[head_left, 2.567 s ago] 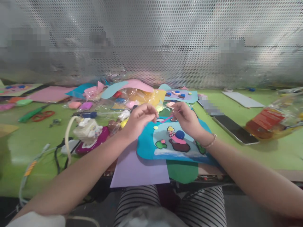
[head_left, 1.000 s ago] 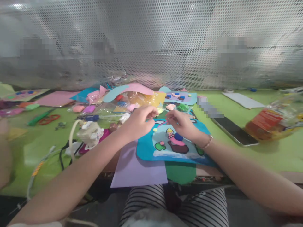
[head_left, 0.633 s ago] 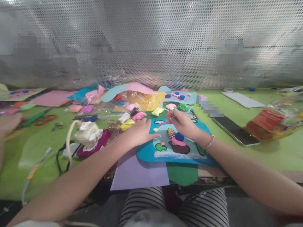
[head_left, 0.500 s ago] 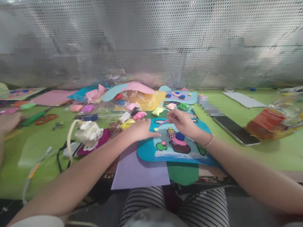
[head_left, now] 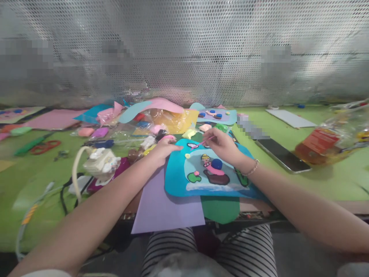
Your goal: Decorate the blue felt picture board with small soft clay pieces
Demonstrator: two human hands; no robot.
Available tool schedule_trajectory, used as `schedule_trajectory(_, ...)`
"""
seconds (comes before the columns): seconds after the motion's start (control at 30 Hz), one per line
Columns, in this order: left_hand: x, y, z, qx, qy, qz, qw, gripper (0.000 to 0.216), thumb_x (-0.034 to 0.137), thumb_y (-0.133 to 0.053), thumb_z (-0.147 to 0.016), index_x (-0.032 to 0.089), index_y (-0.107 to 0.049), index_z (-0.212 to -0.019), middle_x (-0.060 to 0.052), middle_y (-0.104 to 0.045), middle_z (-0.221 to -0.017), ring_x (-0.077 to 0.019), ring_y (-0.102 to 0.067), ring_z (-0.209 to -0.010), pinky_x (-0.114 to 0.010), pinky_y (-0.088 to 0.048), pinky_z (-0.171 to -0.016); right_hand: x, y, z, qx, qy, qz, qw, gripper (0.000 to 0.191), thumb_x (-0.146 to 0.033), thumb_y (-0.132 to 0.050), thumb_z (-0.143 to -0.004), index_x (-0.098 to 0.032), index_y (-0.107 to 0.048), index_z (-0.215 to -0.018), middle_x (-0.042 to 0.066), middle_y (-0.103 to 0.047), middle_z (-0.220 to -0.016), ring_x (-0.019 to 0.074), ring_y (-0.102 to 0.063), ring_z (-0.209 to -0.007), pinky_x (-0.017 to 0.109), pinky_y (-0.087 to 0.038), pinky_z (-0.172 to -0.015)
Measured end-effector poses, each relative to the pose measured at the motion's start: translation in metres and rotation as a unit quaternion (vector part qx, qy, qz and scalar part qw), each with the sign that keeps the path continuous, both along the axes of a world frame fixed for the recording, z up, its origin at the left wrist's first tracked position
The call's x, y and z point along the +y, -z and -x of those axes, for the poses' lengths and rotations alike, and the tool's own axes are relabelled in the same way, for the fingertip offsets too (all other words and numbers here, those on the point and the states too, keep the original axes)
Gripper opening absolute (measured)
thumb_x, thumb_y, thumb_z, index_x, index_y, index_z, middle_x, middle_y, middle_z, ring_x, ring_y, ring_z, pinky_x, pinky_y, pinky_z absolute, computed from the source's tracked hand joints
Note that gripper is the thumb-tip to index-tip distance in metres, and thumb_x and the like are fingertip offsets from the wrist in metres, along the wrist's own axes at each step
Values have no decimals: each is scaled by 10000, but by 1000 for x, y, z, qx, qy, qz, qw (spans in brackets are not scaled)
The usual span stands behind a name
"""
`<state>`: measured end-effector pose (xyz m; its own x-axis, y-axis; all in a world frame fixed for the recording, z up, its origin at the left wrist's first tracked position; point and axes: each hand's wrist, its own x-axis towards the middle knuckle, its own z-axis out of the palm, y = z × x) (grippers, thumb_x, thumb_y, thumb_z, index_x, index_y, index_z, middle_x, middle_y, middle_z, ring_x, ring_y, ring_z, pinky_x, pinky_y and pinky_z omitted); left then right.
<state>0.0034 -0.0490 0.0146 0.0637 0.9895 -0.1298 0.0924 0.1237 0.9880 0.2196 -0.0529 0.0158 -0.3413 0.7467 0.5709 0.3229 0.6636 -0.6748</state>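
One green tabletop [head_left: 331,186] is backed by a perforated screen [head_left: 184,54]. At its near edge a blue panel [head_left: 173,181] is laid over a lilac sheet [head_left: 170,211] and a green sheet [head_left: 221,209], both overhanging. Upper part of the panel is covered by the right hand [head_left: 223,146], so not all of it can be checked. At the panel's left edge the left hand [head_left: 163,152] is held with grip loose, thumb and fingers apart; nothing is seen in it, and contact with the pink packet [head_left: 168,137] beside it cannot be told. Panel judged well advanced: a white strip [head_left: 216,187] is run along the bottom, a dark-edged brown shape [head_left: 219,179] is placed above it, a green shape [head_left: 194,177] is set to the left, a blue ball [head_left: 217,164] and a small yellow-topped figure [head_left: 205,159] are mounted mid-panel. Pale blue ground is left bare around these; whether more is wanted there cannot be judged. A white patch [head_left: 192,146] is already dark-outlined; a pale yellow disc [head_left: 187,156] lies below it, no dark outline made out. A thin pink stick [head_left: 203,142] is pinched in the right grip, thumb and fingers closed on it, lower end at or just above the white patch.
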Motion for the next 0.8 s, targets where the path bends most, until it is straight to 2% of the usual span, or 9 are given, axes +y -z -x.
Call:
schedule_trajectory(0.13,-8,-4,-2,-101,50,111,987,222,170,-707,-603,155,-616,-805,-46,-670,-753,-182,-631,-670,-319,-510,-664,0,-2,-2,22,-7,4,1000,127,-150,-470,-826,-196,-445,-942,20,-562,-814,145,-639,-737,305,-544,-656)
schedule_trajectory(0.33,-12,-6,-1,-122,104,218,963,215,169,-657,-675,135,-638,-887,-83,-702,-801,-219,-659,-744,-370,-520,-737,-1,0,-2,-3,-28,-23,999,169,-151,-444,-851,-209,-392,-1001,26,-554,-846,140,-593,-729,316,-515,-665)
schedule_trajectory(0.5,-9,1,-1,-132,117,207,962,168,177,-656,-694,151,-637,-859,-87,-696,-826,-221,-658,-758,-394,-517,-758,-4,0,0,-12,-41,-56,998,98,-136,-385,-874,-210,-378,-938,39,-505,-889,131,-559,-740,306,-497,-659)
schedule_trajectory(0.63,-8,6,0,-136,136,174,966,221,180,-689,-665,171,-633,-879,-76,-689,-844,-229,-654,-789,-398,-519,-761,-10,-5,3,-64,-25,-92,993,103,-126,-333,-888,-211,-379,-921,49,-498,-885,142,-527,-751,305,-468,-658)
schedule_trajectory(0.8,-8,6,-1,-133,134,154,970,234,172,-695,-644,172,-647,-872,-59,-691,-810,-198,-642,-686,-368,-535,-676,-18,-7,8,-115,-19,-151,982,143,-114,-305,-893,-209,-390,-958,55,-520,-856,162,-505,-760,313,-437,-670)
